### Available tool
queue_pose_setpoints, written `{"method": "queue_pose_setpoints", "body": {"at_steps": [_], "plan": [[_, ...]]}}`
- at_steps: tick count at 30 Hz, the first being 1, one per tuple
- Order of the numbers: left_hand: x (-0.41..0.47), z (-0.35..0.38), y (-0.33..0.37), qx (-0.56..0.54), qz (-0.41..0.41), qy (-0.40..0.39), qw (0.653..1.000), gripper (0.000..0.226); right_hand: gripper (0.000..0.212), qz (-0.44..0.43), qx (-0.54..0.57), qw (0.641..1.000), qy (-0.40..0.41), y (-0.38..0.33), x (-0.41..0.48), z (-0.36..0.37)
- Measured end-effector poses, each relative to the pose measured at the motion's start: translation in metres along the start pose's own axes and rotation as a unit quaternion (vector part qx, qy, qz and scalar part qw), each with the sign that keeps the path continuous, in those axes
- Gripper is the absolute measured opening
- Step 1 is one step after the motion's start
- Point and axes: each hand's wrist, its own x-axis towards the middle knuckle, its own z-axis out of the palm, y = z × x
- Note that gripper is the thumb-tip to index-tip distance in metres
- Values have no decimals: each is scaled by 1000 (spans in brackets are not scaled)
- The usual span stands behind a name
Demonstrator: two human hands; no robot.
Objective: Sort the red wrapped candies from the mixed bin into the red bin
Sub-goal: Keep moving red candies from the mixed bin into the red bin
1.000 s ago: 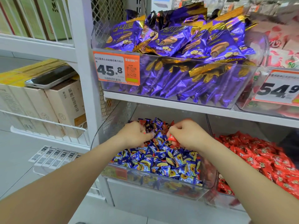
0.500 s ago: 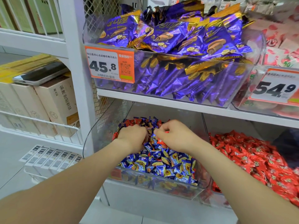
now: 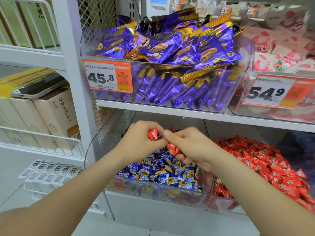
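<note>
On the lower shelf a clear mixed bin (image 3: 153, 196) holds mostly blue wrapped candies (image 3: 163, 172). To its right stands the red bin (image 3: 221, 204), heaped with red wrapped candies (image 3: 265, 160). My left hand (image 3: 138, 142) is raised above the mixed bin and pinches a red candy (image 3: 152, 134) in its curled fingers. Touching it on the right, my right hand (image 3: 189, 147) grips another red candy (image 3: 173, 149) under its curled fingers. Both hands hover over the back half of the mixed bin and hide what lies under them.
The shelf above carries a clear bin of purple chocolate packs (image 3: 170, 65) with an orange 45.8 price tag (image 3: 107, 76), and a bin with a 54.9 tag (image 3: 272, 92) to the right. A white upright post (image 3: 75, 82) and boxes with a phone (image 3: 37, 87) stand left.
Both hands have lifted out of the candy pile. A red candy now shows in my left hand's fingers, and the right hand still holds its red candy.
</note>
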Motion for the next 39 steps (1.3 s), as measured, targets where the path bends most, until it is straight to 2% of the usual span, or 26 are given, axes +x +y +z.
{"method": "queue_pose_setpoints", "body": {"at_steps": [2, 4, 8, 10, 12, 13, 15, 19, 21, 23, 25, 27, 30, 32, 35, 37, 39], "plan": [[-2, 3, 7, -15, 30, 2, 999, 14, 37, 18, 19, 1000, -7, -3, -13, -8], [-4, 4, 17, -44, 17, -35, 998, 25, 32, 31, 8, 999, -4, -2, -28, -23], [-8, 17, 38, -97, -118, -155, 976, 19, 34, 15, -29, 998, 46, 14, -54, -68], [-8, 30, 53, -160, -171, -177, 956, 14, 27, -8, -101, 988, 118, 35, -61, -97], [-9, 46, 71, -215, -210, -200, 933, 9, 12, -37, -202, 959, 195, 62, -65, -127], [-9, 54, 80, -209, -213, -210, 931, 11, 8, -45, -231, 949, 210, 75, -67, -141], [-11, 70, 99, -156, -166, -226, 947, 15, 11, -62, -258, 945, 193, 102, -69, -162], [-13, 103, 138, -25, 26, -189, 981, 14, 35, -138, -260, 942, 163, 130, -74, -180], [-5, 124, 149, 66, 85, -151, 983, 14, 49, -135, -291, 934, 159, 141, -73, -186], [7, 149, 152, 114, 101, -120, 981, 13, 76, -91, -364, 919, 125, 155, -75, -189], [20, 176, 148, 117, 84, -112, 983, 13, 106, -61, -389, 918, 54, 166, -77, -186], [34, 197, 139, 137, 49, -161, 976, 36, 113, -66, -386, 919, 42, 173, -76, -187], [45, 208, 126, 164, 14, -260, 951, 59, 94, -80, -372, 918, 116, 168, -77, -197], [46, 205, 120, 203, 38, -252, 946, 58, 77, -92, -380, 908, 150, 156, -83, -199], [32, 188, 126, 300, 128, -129, 936, 37, 39, -124, -364, 898, 213, 131, -94, -180], [17, 172, 127, 266, 167, -53, 948, 25, 23, -140, -321, 906, 238, 106, -100, -156], [1, 151, 124, 227, 173, -2, 958, 12, 21, -151, -284, 917, 236, 80, -103, -130]]}}
